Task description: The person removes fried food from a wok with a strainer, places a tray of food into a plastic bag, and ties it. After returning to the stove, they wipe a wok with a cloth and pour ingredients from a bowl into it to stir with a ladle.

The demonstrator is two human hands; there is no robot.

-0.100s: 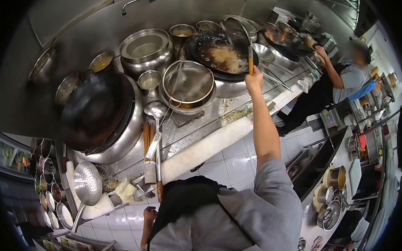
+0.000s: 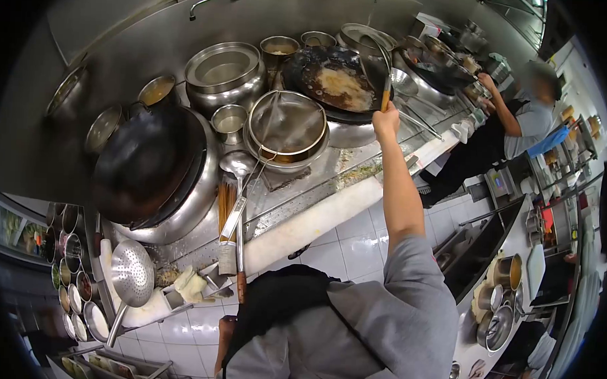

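My right hand (image 2: 387, 121) is closed around the wooden handle end of a long skimmer (image 2: 386, 75). The skimmer's round head is tilted over the right side of a dark wok (image 2: 301, 76), where pale food (image 2: 344, 84) bubbles in brown oil. Down beside my apron, my left hand (image 2: 227, 328) is partly hidden and its fingers do not show clearly. A ladle (image 2: 238, 166) and a brush (image 2: 227, 257) lie on the counter above it. Left of the oil wok, a round mesh strainer (image 2: 287, 124) rests over a metal pot (image 2: 286, 163).
A large empty-looking wok (image 2: 144, 170) leans at the left, with a perforated skimmer (image 2: 133, 274) below it. Lidded and open pots (image 2: 221, 70) line the back. A co-worker (image 2: 520, 123) stands at another wok on the right. A white pad (image 2: 316, 223) runs along the counter edge.
The skimmer head has swung to the right over the wok, and my right hand has shifted slightly. Flames at the co-worker's wok have died down.
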